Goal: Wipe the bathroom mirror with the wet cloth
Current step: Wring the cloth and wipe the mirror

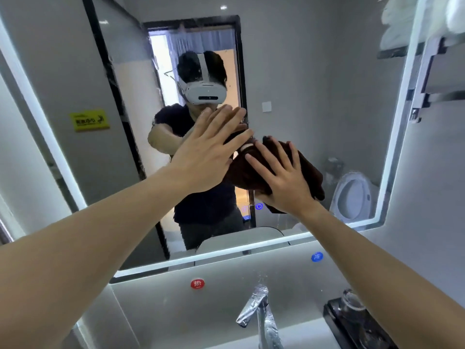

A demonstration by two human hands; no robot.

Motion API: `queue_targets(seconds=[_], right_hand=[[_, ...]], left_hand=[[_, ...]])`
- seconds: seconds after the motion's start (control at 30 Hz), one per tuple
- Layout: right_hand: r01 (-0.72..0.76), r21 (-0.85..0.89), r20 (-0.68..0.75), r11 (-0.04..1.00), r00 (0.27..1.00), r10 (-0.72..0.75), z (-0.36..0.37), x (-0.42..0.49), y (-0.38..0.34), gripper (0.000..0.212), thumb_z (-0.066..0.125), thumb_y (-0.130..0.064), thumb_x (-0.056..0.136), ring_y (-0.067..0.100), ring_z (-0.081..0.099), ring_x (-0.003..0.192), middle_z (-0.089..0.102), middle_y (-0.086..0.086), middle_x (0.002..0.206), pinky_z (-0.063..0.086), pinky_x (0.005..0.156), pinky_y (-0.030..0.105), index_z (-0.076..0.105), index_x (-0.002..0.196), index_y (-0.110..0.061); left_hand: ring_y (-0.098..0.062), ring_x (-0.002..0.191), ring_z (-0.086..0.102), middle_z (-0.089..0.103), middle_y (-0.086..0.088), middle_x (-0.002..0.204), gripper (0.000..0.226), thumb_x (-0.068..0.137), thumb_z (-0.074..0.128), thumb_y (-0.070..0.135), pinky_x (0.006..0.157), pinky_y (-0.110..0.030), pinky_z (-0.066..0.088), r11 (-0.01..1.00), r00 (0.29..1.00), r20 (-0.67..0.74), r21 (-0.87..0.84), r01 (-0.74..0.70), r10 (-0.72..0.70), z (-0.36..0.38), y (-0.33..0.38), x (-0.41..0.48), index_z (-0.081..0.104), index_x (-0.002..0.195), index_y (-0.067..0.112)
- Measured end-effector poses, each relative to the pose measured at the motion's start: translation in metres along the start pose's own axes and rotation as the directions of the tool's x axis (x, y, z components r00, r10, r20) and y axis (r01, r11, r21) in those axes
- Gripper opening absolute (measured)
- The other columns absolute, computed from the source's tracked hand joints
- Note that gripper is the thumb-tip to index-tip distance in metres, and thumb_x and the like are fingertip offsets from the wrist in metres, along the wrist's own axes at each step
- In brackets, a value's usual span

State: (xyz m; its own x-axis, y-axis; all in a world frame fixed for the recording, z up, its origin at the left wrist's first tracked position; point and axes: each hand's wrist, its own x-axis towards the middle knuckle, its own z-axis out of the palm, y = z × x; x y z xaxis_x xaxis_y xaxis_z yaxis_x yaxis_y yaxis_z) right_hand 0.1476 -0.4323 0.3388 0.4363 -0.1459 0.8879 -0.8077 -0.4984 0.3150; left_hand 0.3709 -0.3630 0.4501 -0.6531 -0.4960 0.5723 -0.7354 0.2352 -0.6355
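The bathroom mirror [302, 79] fills the wall ahead, edged by a lit strip. A dark brown cloth [308, 170] lies flat against the glass near its middle. My right hand [284, 180] is spread on the cloth, pressing it to the mirror. To its left, my left hand [208, 152] is held flat with fingers apart, its fingertips over the cloth's upper left edge; whether the palm touches the glass cannot be told. The mirror reflects a person wearing a white headset and a dark shirt.
Below the mirror stands a chrome tap [259, 313] over a white basin, with a red sticker [197, 283] and a blue sticker [317, 256] on the wall. A black tray with a glass [352, 308] sits at the right. A towel rack [437, 71] hangs at the upper right.
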Motion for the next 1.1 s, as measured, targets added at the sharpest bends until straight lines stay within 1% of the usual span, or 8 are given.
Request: queue_targets(seconds=[0.17,0.33,0.47,0.63,0.73,0.83,0.93,1.1], right_hand=[[-0.009,-0.008,0.008,1.000,1.000,0.009,-0.004,-0.040,0.059,0.074,0.068,-0.038,0.085,0.047,0.028,0.150,0.035,0.015,0.163,0.021,0.116,0.072,0.046,0.153,-0.021],[-0.078,0.020,0.012,0.997,0.997,0.078,-0.006,-0.076,0.103,0.072,0.063,-0.047,0.091,0.046,0.028,0.151,0.036,0.016,0.162,0.020,0.117,0.072,0.037,0.154,-0.024],[-0.208,0.062,-0.053,0.976,0.976,0.211,-0.005,-0.103,0.125,0.073,0.069,-0.043,0.087,0.045,0.030,0.149,0.039,0.016,0.161,0.021,0.116,0.072,0.041,0.152,-0.022],[-0.411,0.088,-0.165,0.908,0.893,0.420,-0.003,-0.143,0.152,0.063,0.060,-0.042,0.091,0.048,0.045,0.138,0.043,0.018,0.157,0.028,0.115,0.068,0.046,0.148,-0.018],[-0.522,0.121,-0.172,0.844,0.827,0.536,-0.004,-0.161,0.157,0.069,0.066,-0.031,0.084,0.048,0.048,0.133,0.042,0.018,0.158,0.029,0.115,0.065,0.045,0.148,-0.016],[-0.665,0.207,-0.145,0.718,0.705,0.694,-0.001,-0.168,0.148,0.076,0.066,-0.028,0.080,0.044,0.042,0.140,0.037,0.015,0.161,0.027,0.116,0.063,0.041,0.151,-0.017],[-0.800,0.342,-0.149,0.492,0.471,0.869,0.003,-0.176,0.125,0.077,0.063,-0.025,0.081,0.032,0.037,0.146,0.034,0.013,0.162,0.029,0.118,0.056,0.040,0.153,-0.012],[-0.860,0.452,-0.079,0.237,0.226,0.971,0.013,-0.180,0.085,0.074,0.058,-0.024,0.086,0.026,0.027,0.152,0.031,0.011,0.164,0.026,0.123,0.050,0.035,0.155,-0.014]], left_hand=[[-0.036,0.158,0.004,0.008,-0.010,0.172,0.080,0.093,0.060,0.049,0.122,-0.066,0.008,0.999,0.999,0.032,0.046,-0.012,0.011,0.010,0.037,0.033,0.025,0.161,0.027],[-0.043,0.157,0.001,0.005,-0.010,0.172,0.080,0.092,0.050,0.060,0.117,-0.074,0.008,0.996,0.999,0.041,0.083,-0.022,0.019,0.021,0.084,0.063,0.022,0.161,0.031],[-0.053,0.153,-0.007,-0.003,-0.012,0.172,0.082,0.092,0.049,0.064,0.115,-0.077,-0.004,0.991,0.995,0.070,0.120,0.056,-0.064,0.031,0.112,0.084,0.016,0.162,0.037],[-0.058,0.151,-0.006,-0.007,-0.016,0.171,0.092,0.089,0.058,0.065,0.112,-0.082,0.004,0.983,0.995,0.063,0.168,0.067,-0.079,0.039,0.117,0.084,0.010,0.163,0.036],[-0.059,0.150,-0.007,-0.009,-0.016,0.171,0.091,0.089,0.057,0.065,0.110,-0.083,0.007,0.984,0.996,0.055,0.167,0.059,-0.069,0.042,0.115,0.085,0.012,0.163,0.035],[-0.061,0.149,-0.004,-0.006,-0.017,0.171,0.092,0.089,0.061,0.062,0.110,-0.083,0.008,0.985,0.996,0.048,0.159,0.063,-0.071,0.042,0.116,0.085,0.015,0.163,0.034],[-0.061,0.149,-0.006,-0.010,-0.017,0.170,0.090,0.091,0.055,0.064,0.109,-0.084,0.009,0.983,0.995,0.073,0.173,0.059,-0.073,0.042,0.117,0.086,0.010,0.163,0.035],[-0.062,0.148,-0.004,-0.009,-0.019,0.170,0.090,0.092,0.053,0.065,0.109,-0.084,0.010,0.985,0.994,0.085,0.163,0.053,-0.067,0.039,0.117,0.088,0.007,0.163,0.035]])
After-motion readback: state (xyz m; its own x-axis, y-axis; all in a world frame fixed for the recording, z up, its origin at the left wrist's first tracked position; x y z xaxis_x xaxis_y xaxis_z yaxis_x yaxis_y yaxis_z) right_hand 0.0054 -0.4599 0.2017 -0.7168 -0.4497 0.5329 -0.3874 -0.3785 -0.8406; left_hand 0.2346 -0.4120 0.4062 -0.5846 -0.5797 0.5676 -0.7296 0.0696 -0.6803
